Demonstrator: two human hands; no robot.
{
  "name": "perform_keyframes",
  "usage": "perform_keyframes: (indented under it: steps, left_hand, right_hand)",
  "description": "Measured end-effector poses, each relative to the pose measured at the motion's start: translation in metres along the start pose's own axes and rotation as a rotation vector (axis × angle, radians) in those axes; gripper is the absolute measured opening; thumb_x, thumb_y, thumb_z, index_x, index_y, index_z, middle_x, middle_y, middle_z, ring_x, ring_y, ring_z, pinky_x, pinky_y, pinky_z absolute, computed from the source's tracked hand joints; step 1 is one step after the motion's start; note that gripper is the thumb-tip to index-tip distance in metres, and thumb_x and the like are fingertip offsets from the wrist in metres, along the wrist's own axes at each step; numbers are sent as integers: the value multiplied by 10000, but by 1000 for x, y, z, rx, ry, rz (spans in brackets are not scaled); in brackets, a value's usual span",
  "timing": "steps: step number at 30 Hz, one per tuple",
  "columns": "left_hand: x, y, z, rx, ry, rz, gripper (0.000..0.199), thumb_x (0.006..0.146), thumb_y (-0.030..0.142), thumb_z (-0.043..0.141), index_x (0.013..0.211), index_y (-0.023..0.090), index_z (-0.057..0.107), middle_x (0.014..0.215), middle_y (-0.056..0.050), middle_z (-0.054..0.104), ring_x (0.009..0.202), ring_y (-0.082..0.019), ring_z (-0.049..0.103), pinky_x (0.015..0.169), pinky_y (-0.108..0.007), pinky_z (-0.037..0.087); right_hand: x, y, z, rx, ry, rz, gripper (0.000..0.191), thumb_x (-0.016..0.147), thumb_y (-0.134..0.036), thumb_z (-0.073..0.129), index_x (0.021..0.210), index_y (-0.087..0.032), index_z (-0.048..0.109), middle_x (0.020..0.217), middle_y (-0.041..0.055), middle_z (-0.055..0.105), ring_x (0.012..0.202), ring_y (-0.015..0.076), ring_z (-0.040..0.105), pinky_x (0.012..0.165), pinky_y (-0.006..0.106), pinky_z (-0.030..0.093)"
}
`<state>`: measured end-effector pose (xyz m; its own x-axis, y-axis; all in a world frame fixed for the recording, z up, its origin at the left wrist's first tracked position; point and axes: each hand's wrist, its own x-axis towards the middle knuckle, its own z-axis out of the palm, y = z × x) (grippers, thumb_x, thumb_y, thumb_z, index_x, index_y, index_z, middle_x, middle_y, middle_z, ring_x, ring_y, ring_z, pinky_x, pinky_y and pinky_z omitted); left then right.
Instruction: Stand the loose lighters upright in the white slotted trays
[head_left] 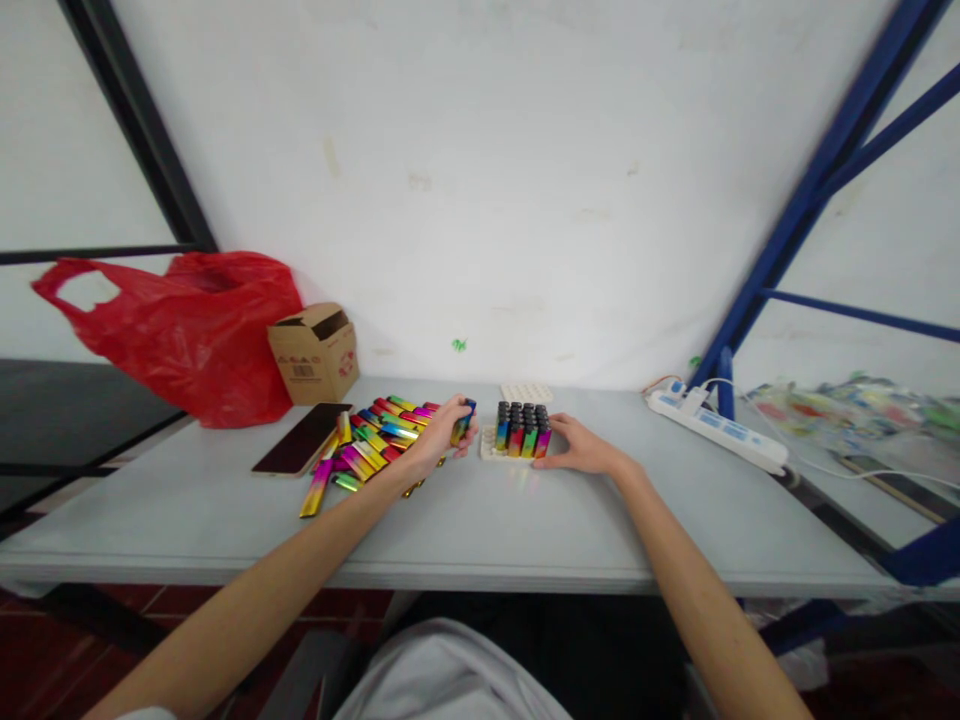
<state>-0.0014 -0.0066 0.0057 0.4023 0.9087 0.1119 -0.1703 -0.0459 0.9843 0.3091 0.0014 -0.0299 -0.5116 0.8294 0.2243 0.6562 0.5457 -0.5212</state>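
My left hand (444, 432) is closed around a lighter (463, 422) with a dark blue top, held upright just left of a white tray (491, 450). Several lighters (523, 432) with black tops and shiny coloured bodies stand in rows in that tray; a strip along its left side has bare holes. My right hand (581, 445) rests at the tray's right side, thumb and fingers apart and touching its edge. Beneath and left of my left forearm lies a loose heap of shiny multicoloured lighters (375, 440), partly hidden by that arm.
A second white holed tray (526, 393) lies near the wall. At the left are a phone (304, 440), an opened cardboard box (315, 355) and a red plastic bag (195, 330). A white power strip (716, 432) with cables lies right, beside a blue metal frame (795, 210).
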Motion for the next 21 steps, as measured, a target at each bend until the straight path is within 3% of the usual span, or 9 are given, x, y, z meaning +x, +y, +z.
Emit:
perform_keyframes:
  steps: [3,7,13,18,21]
  left_hand:
    - [1,-3,3,199,-33,161,279,831,451,746,836,191,645,804,-28,683,693,-160,624,642,-278,522]
    - [2,-6,3,405,-36,308,291,823,455,803,894,173,789,979,-93,772,954,-245,696,857,-345,564]
    - [0,-16,6,432,-24,301,338,828,445,819,1036,180,820,1062,-118,817,982,-287,750,913,-407,596]
    - [-1,-20,6,555,-51,358,276,882,418,769,1046,201,817,1132,-114,812,1053,-297,748,959,-423,598]
    - [-1,-22,6,626,-41,382,288,897,385,762,1134,223,781,1101,-94,810,959,-270,764,923,-403,604]
  right_hand:
    - [0,1,1,12,12,1,848,774,-717,820,1405,-173,664,1398,181,620,1306,363,591,1190,536,436]
    - [0,1,1,14,13,12,871,765,-730,818,1409,-164,662,1388,190,621,1294,369,598,1177,540,446]
    - [0,3,1,18,16,4,857,763,-712,829,1417,-185,660,1393,175,630,1297,367,598,1188,548,433]
    - [0,3,2,11,19,7,854,760,-708,832,1411,-182,662,1397,173,625,1302,367,593,1189,548,431]
    - [-1,0,1,13,6,15,854,767,-694,835,1418,-173,655,1394,180,622,1307,371,589,1185,547,435]
